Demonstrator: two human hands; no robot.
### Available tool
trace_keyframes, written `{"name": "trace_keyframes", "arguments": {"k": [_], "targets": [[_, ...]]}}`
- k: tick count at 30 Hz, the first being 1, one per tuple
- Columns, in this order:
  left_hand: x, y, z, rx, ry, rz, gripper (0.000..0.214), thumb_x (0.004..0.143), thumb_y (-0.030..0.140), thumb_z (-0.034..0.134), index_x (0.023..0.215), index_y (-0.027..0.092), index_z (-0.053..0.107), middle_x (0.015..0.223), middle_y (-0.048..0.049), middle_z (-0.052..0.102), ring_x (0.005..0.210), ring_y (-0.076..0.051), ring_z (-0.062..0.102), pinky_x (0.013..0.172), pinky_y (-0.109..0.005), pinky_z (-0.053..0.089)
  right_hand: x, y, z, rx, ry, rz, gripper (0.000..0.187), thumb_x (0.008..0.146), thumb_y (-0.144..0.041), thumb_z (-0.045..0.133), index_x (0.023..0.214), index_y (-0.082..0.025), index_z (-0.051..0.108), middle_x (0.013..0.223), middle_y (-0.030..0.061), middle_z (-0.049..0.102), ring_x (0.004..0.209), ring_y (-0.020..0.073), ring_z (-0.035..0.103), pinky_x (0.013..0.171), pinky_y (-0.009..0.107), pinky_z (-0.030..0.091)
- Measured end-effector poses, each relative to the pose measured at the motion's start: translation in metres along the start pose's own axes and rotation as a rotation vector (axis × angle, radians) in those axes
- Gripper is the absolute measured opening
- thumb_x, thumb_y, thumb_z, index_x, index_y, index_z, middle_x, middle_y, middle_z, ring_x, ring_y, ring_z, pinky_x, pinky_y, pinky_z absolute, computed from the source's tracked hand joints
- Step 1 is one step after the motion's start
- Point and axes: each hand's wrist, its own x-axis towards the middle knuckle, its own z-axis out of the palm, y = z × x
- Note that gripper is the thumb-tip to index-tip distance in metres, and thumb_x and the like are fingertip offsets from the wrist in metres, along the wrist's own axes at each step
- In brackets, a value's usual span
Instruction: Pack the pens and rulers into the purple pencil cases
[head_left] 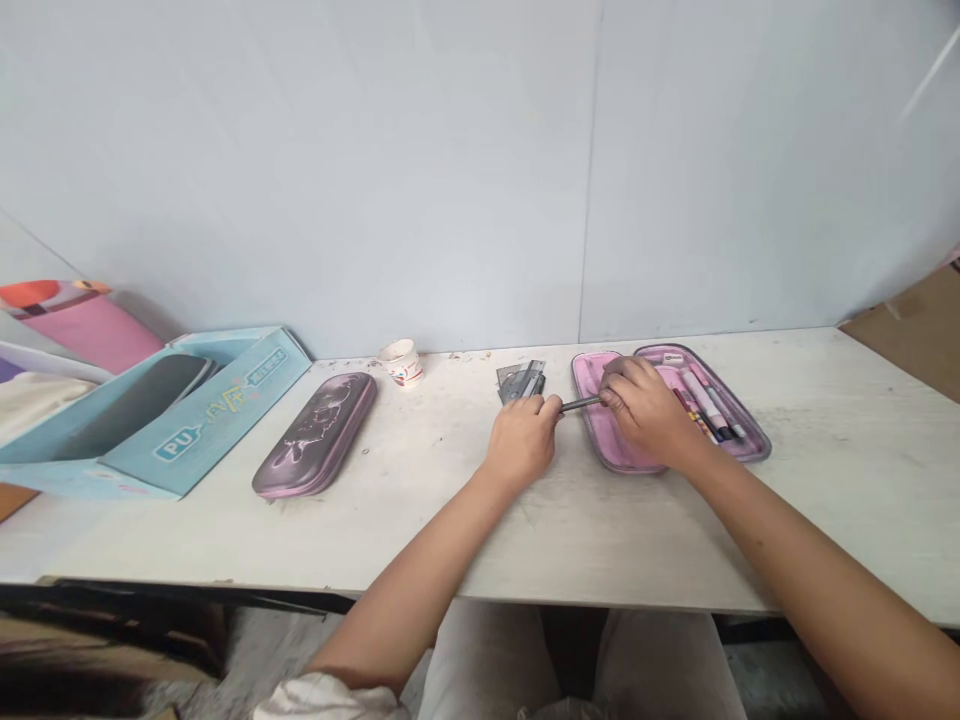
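Observation:
A thin dark pen or pencil [580,404] spans the gap between my two hands. The fingers of my left hand [523,436] are closed on its left end, and those of my right hand [642,404] on its right end. Beneath my right hand an unzipped pink pencil case [604,436] lies spread flat. Several pens and markers [705,400] sit in its right half, along with a small white eraser-like piece [673,358]. Just beyond my left hand is a small pile of see-through grey rulers [519,380], partly covered by my fingers.
A closed dark pencil case with pink trim [316,432] lies to the left. Behind it stands a white paper cup [402,362]. A blue carton [225,410] holding another dark case [142,400] takes up the far left. Brown cardboard [915,325] is at right, against the wall.

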Motion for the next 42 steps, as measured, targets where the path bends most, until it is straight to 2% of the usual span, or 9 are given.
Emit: {"name": "trace_keyframes", "arguments": {"k": [6,10,13,19,23,27,31,38,42], "targets": [[0.017,-0.006,-0.006,0.027,-0.092,-0.023,0.039,0.09,0.048,0.026,0.102,0.025,0.056,0.076,-0.0062,0.063,0.072,-0.021,0.06,0.067,-0.03,0.039,-0.012,0.033,0.012,-0.04,0.034,0.077,0.025,0.089,-0.021,0.033,0.08,-0.017,0.056,0.087,0.009,0.059,0.089,0.0222,0.047,0.081,0.035,0.036],[0.019,-0.017,0.001,-0.235,-0.016,-0.247,0.035,0.092,0.041,0.026,0.109,0.023,0.051,0.068,-0.0018,0.06,0.065,-0.018,0.058,0.06,-0.026,0.037,-0.023,0.05,0.013,0.008,0.18,0.26,0.024,0.09,-0.026,0.033,0.083,-0.017,0.054,0.08,0.0086,0.06,0.08,0.0225,0.05,0.072,0.034,0.037],[0.015,-0.018,0.007,-0.463,-0.062,-0.217,0.033,0.09,0.039,0.034,0.114,0.021,0.049,0.057,0.0031,0.049,0.056,-0.014,0.051,0.056,-0.024,0.035,-0.024,0.042,0.01,0.091,0.249,0.379,0.021,0.09,-0.029,0.035,0.089,-0.017,0.052,0.079,0.0074,0.06,0.074,0.0214,0.053,0.065,0.032,0.038],[0.008,-0.007,0.011,-0.603,-0.072,-0.09,0.034,0.087,0.033,0.041,0.119,0.02,0.047,0.055,0.0051,0.042,0.05,-0.012,0.042,0.054,-0.024,0.033,-0.025,0.009,0.02,0.159,0.04,0.094,0.015,0.088,-0.026,0.041,0.091,-0.017,0.053,0.085,0.0073,0.061,0.079,0.0204,0.052,0.072,0.033,0.039],[0.006,-0.011,0.011,-0.601,-0.061,-0.083,0.037,0.088,0.031,0.041,0.123,0.021,0.045,0.051,0.0057,0.04,0.05,-0.013,0.043,0.054,-0.025,0.033,-0.029,0.006,0.021,0.117,-0.005,0.062,0.017,0.088,-0.026,0.041,0.091,-0.017,0.055,0.088,0.0076,0.062,0.082,0.0208,0.053,0.074,0.034,0.039],[0.005,-0.011,0.015,-0.565,-0.024,-0.062,0.039,0.088,0.034,0.04,0.124,0.02,0.045,0.062,0.0025,0.049,0.055,-0.013,0.048,0.058,-0.026,0.037,-0.031,0.007,0.018,0.023,-0.064,0.066,0.024,0.091,-0.027,0.035,0.089,-0.017,0.057,0.079,0.0067,0.062,0.076,0.0207,0.054,0.07,0.034,0.038],[0.005,-0.008,0.02,-0.559,-0.004,-0.014,0.039,0.087,0.032,0.042,0.124,0.02,0.045,0.071,0.0002,0.054,0.059,-0.013,0.05,0.062,-0.027,0.04,-0.031,0.006,0.016,0.035,-0.033,0.091,0.022,0.089,-0.031,0.039,0.092,-0.017,0.056,0.083,0.0074,0.062,0.08,0.0215,0.053,0.071,0.034,0.039],[0.005,-0.009,0.021,-0.685,0.016,-0.04,0.042,0.085,0.028,0.045,0.126,0.018,0.041,0.057,0.0041,0.045,0.057,-0.015,0.048,0.065,-0.03,0.042,-0.03,0.007,0.015,0.041,0.003,0.041,0.017,0.087,-0.03,0.045,0.09,-0.018,0.056,0.086,0.0071,0.061,0.084,0.0213,0.052,0.075,0.035,0.039],[0.008,-0.013,0.019,-0.825,0.06,-0.051,0.043,0.082,0.015,0.042,0.125,0.017,0.04,0.085,-0.0039,0.059,0.08,-0.017,0.055,0.079,-0.033,0.043,-0.03,0.015,0.01,-0.042,0.082,0.069,0.021,0.088,-0.03,0.043,0.094,-0.019,0.06,0.081,0.0059,0.06,0.081,0.0208,0.051,0.075,0.035,0.038]]}}
